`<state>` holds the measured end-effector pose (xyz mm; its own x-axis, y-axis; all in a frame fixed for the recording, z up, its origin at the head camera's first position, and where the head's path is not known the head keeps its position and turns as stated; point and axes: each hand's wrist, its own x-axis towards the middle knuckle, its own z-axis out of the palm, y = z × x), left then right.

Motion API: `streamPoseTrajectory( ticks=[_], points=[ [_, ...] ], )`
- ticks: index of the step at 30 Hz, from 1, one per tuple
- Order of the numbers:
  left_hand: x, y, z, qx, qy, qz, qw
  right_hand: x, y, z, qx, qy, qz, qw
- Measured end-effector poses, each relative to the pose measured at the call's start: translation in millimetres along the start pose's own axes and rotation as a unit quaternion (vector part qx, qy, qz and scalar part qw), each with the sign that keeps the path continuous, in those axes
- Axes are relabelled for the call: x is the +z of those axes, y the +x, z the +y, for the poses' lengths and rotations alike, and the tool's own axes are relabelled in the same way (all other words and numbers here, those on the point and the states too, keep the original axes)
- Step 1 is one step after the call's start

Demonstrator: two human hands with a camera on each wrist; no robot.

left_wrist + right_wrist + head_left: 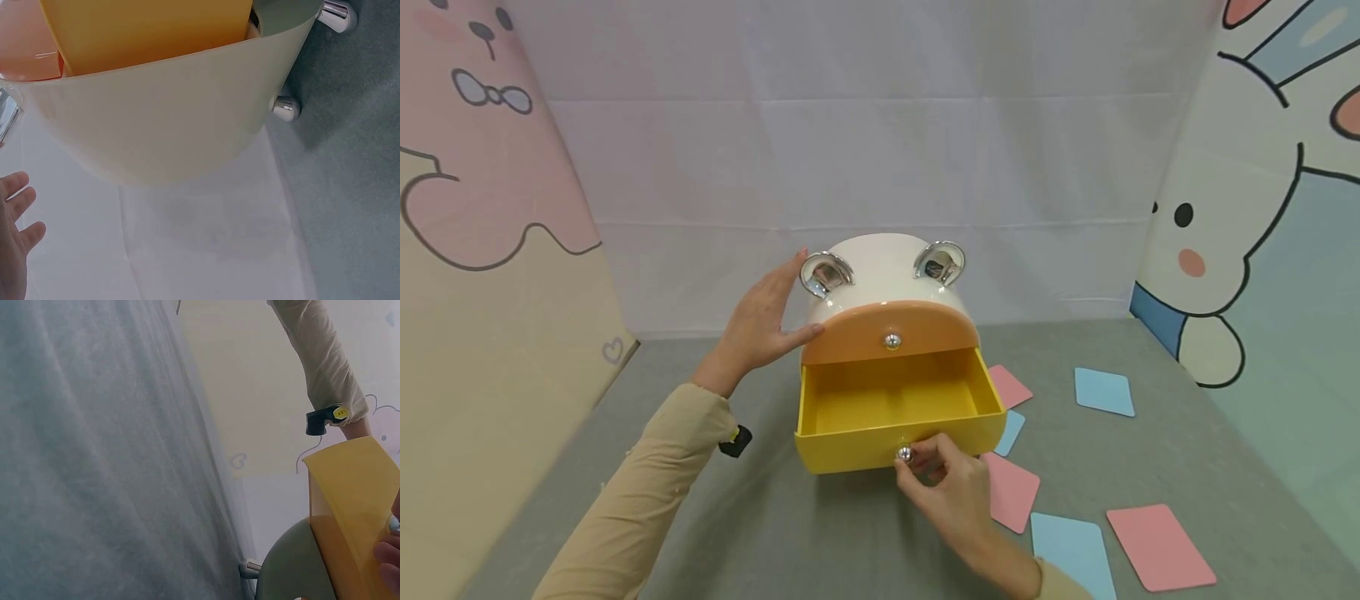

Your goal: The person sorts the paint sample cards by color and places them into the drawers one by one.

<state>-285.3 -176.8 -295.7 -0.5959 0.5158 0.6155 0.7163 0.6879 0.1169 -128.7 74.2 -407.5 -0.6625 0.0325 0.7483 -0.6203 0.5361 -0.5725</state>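
Observation:
A white animal-shaped drawer box with two silver ears stands on the grey table. Its orange upper drawer is closed; the yellow lower drawer is pulled out, baring its inside. My right hand pinches the silver knob of that lower drawer between thumb and fingers. At the box's left side, my left hand has its fingers extended by the silver ear and its thumb at the orange drawer's edge. The left wrist view has the fingers of this hand beside the white shell.
Right of the box lie several pink and blue cards, among them a pink card, a blue card and a larger blue card. A white cloth hangs behind, with printed cartoon panels on both sides. Silver feet support the box.

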Motion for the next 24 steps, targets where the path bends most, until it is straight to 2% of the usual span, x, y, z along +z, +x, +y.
streamPoseTrajectory(
  ticks=[8, 15, 19, 22, 24],
  points=[
    [-1.7, -0.6, 1.3, -0.007, -0.002, -0.004, 1.0, -0.4, -0.7, 0.1, -0.015, -0.002, 0.0, 0.9999],
    [-2.4, 0.9, 2.1, 0.003, -0.002, 0.004, 1.0, -5.4, 0.8, 0.4, -0.025, -0.028, -0.016, 0.9991],
    [-3.2, 0.8, 2.7, 0.004, -0.003, 0.004, 1.0, -15.2, 1.5, 0.5, -0.018, -0.035, -0.057, 0.9976],
    [-3.5, 0.5, 3.0, 0.004, -0.004, 0.001, 1.0, -28.3, 1.5, -0.3, 0.025, -0.041, -0.107, 0.9931],
    [-3.6, 0.5, 3.0, 0.004, -0.004, 0.0, 1.0, -39.3, 1.5, 0.3, 0.063, -0.051, -0.149, 0.9856]
  ],
)
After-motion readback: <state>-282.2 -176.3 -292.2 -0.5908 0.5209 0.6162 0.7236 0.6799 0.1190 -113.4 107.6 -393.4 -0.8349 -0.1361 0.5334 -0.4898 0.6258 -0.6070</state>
